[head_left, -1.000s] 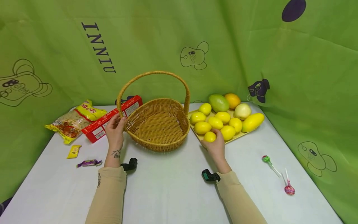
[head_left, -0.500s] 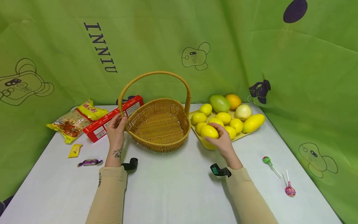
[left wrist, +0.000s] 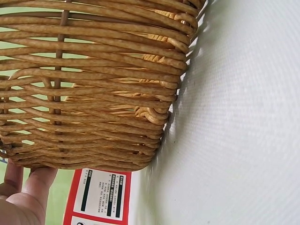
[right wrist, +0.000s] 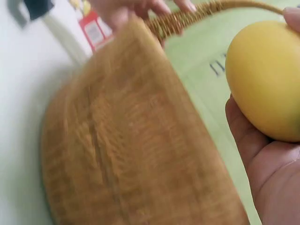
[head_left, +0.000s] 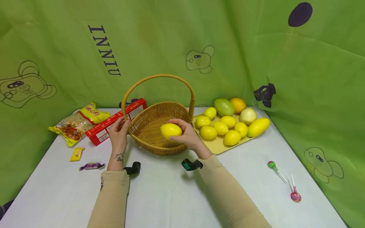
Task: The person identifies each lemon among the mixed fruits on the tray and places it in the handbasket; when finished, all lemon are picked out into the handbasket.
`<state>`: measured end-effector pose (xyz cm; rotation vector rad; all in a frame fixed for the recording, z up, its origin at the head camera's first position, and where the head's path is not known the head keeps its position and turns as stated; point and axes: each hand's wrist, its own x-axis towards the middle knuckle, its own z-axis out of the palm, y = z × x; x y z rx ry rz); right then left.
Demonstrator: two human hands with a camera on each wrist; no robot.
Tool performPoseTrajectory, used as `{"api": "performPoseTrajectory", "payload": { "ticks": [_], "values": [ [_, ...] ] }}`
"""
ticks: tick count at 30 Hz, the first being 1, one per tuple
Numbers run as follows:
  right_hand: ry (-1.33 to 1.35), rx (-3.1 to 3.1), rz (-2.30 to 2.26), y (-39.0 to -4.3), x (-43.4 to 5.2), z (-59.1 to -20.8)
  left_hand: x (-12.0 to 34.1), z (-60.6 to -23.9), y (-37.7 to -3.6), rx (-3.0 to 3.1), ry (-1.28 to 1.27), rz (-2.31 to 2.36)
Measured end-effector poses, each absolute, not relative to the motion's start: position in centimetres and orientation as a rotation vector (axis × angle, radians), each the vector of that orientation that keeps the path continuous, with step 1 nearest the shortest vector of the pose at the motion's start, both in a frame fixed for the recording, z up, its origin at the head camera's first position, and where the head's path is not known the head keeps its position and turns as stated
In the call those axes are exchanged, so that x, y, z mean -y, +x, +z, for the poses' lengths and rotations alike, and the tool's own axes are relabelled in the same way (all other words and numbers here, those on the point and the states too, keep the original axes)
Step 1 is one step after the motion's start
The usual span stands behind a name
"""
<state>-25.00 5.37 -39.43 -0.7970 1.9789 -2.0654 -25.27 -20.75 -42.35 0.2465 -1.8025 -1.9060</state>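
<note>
In the head view my right hand (head_left: 189, 136) grips a yellow lemon (head_left: 171, 131) above the front right part of the wicker basket (head_left: 159, 145). The same lemon (right wrist: 265, 79) fills the upper right of the right wrist view, fingers and thumb around it. My left hand (head_left: 118, 133) pinches the left end of the basket, at the foot of its tall arched handle (head_left: 158, 76). From the left wrist, only fingertips (left wrist: 40, 183) show against the woven rim. No fruit shows inside the basket.
Right of the basket, a pale yellow tray (head_left: 218, 148) bears several lemons, a green mango (head_left: 223, 107) and other fruit. A red box (head_left: 114, 122) and a snack bag (head_left: 77, 123) lie at the left. Wrapped candies (head_left: 92, 166) and lollipops (head_left: 295, 194) are nearer.
My right hand has lifted a lemon from the tray's front left corner and carried it left, over the basket. My left hand has stayed at the basket's handle foot.
</note>
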Motion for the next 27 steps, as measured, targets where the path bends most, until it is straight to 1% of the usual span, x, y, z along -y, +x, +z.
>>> {"api": "performPoseTrajectory", "payload": {
  "ticks": [7,14,21,27],
  "values": [
    [-0.799,-2.034,-1.96,-25.3,-2.0,-38.7,20.7,-42.1,-25.1,1.807,0.229,-1.913],
    [-0.769,-1.84,-2.109,-25.8,-1.9,-38.8,20.8,-42.2,-25.2,1.839,0.234,-1.893],
    [-0.763,-1.801,-2.216,-25.6,-5.4,-39.0,20.7,-42.1,-25.2,1.828,0.233,-1.912],
    [-0.733,-1.875,-2.221,-25.3,-11.1,-39.5,20.7,-42.1,-25.1,1.819,0.248,-1.923]
  ]
}}
